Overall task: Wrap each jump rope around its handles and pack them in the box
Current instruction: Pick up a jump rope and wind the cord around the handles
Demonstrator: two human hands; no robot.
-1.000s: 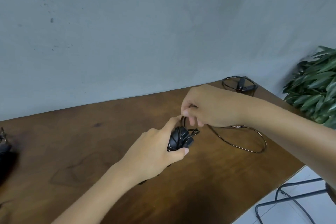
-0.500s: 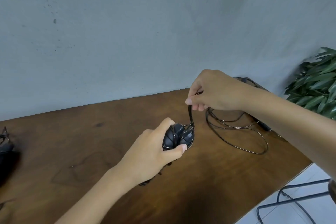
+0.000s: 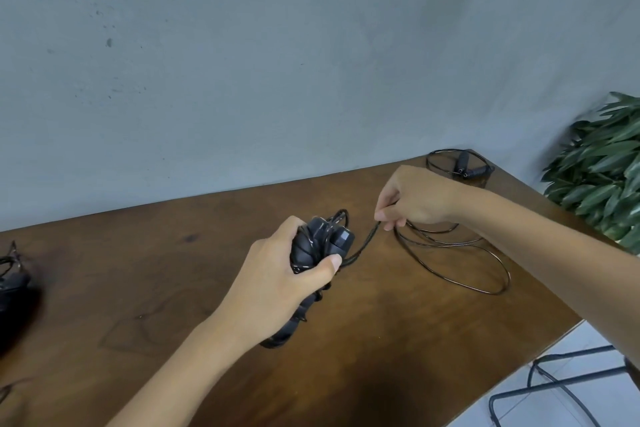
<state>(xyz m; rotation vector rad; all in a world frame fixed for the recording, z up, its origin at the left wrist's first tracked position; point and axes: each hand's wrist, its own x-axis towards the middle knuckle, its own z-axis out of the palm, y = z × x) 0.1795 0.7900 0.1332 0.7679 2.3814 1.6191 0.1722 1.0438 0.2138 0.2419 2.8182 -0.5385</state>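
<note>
Brown wooden table (image 3: 173,305), loose rope loops (image 3: 450,253), far coiled rope (image 3: 460,166), possibly another at left edge (image 3: 10,274)

A second jump rope (image 3: 459,165) lies at the table's (image 3: 138,288) far right corner, plant (image 3: 602,170) beyond.

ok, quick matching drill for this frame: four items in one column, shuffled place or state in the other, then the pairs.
Items:
1. left hand
2. right hand
3. second jump rope
4. plant

Place or state:
A. beyond the table's right edge
B. pinches the loose cord
C. lies at the table's far corner, by the wall
D. grips the paired handles, cord already wound on them

Pairs: 1-D, 2-B, 3-C, 4-A
</note>
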